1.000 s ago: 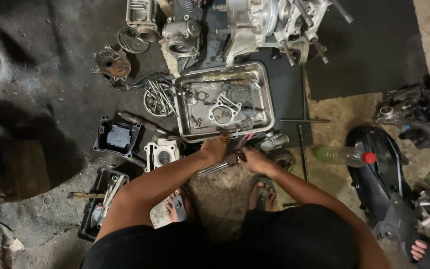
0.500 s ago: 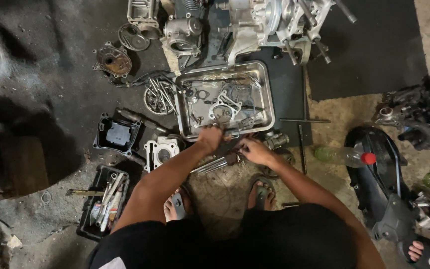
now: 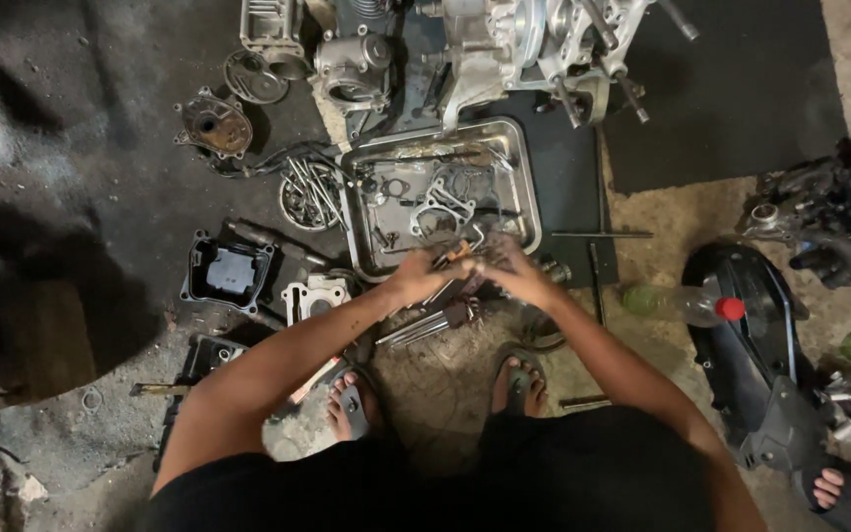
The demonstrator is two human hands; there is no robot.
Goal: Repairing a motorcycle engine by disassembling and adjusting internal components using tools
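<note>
Small orange-tipped tool (image 3: 458,252) at the metal tray's (image 3: 524,212) six o'clock edge.
We are pinching it, slim and dark, between left hand (image 3: 418,274) and right hand (image 3: 506,264), both closed.

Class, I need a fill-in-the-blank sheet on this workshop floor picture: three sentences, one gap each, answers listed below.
1. Both hands, left hand and right hand, meet just below the metal ____.
2. The plastic bottle lying on the floor has a ____ cap.
3. The person's feet wear ____.

Missing words: tray; red; sandals
</note>
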